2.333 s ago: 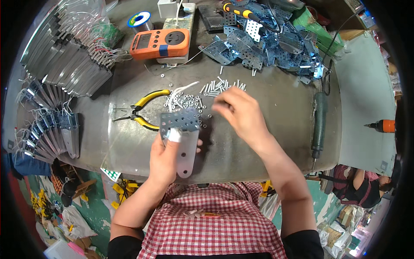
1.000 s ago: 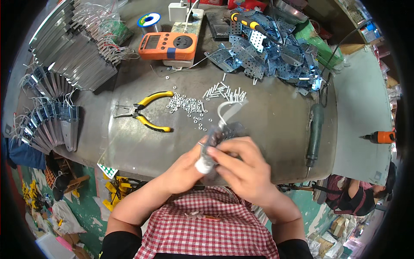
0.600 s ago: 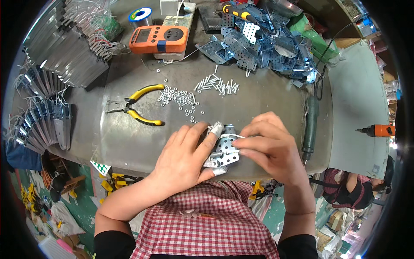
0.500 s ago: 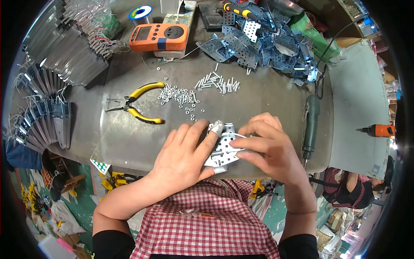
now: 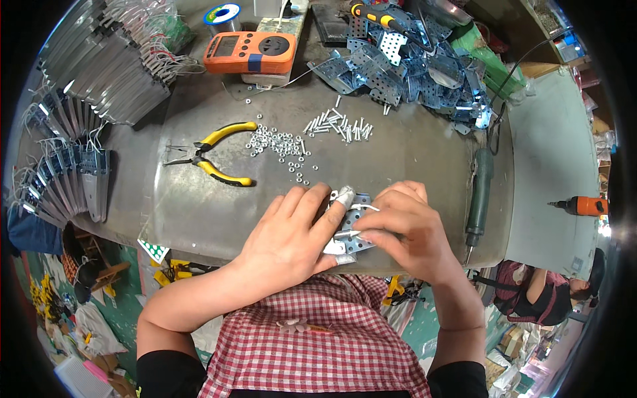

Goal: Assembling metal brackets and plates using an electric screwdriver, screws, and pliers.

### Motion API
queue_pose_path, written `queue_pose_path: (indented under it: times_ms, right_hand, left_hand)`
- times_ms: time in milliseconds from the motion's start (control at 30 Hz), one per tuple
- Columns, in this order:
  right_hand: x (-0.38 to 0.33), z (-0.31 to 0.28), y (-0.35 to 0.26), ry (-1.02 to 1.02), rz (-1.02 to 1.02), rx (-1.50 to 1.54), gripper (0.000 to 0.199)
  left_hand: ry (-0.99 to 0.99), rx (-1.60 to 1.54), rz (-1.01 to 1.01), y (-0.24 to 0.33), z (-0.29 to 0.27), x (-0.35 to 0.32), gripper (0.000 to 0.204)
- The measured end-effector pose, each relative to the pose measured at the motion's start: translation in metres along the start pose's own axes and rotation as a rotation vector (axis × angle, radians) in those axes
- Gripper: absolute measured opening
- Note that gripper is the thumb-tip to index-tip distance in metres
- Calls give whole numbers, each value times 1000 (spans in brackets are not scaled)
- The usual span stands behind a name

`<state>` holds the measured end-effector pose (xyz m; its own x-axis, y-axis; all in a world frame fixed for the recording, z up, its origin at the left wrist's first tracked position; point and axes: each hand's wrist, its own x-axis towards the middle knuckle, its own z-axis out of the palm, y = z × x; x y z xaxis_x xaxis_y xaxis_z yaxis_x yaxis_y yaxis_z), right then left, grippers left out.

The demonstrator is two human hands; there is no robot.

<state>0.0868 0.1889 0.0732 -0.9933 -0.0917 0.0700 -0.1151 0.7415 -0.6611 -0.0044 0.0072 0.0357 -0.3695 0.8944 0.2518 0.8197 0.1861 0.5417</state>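
Near the table's front edge, my left hand is closed on a small perforated metal plate and holds it against the tabletop. Pale wrapping covers the tips of two digits of that hand. From the right, my right hand reaches over the plate, its thumb and forefinger pinched at a small pale, pointed piece that I cannot make out. A short white wire curves over the plate beside the right fingers. Both hands hide parts of the plate.
Loose nuts and screws lie ahead of the hands, with yellow-handled pliers to their left. An orange multimeter, piled perforated metal plates and stacked metal strips stand farther back. A green electric screwdriver lies right.
The plate has tilted slightly under my left hand. My right thumb and forefinger have closed together and moved a little left over the plate. The whole view has shifted slightly.
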Motion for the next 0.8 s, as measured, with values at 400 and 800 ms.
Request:
queue_pose_path:
  times_ms: [400, 800]
  right_hand:
    - [-2, 27, 20, 297, 283, 184, 15]
    - [28, 51, 4, 320, 187, 477, 13]
  left_hand:
    - [207, -1481, -741, -36, 15, -6, 60]
    - [235, -1459, -731, -34, 1, -24, 54]
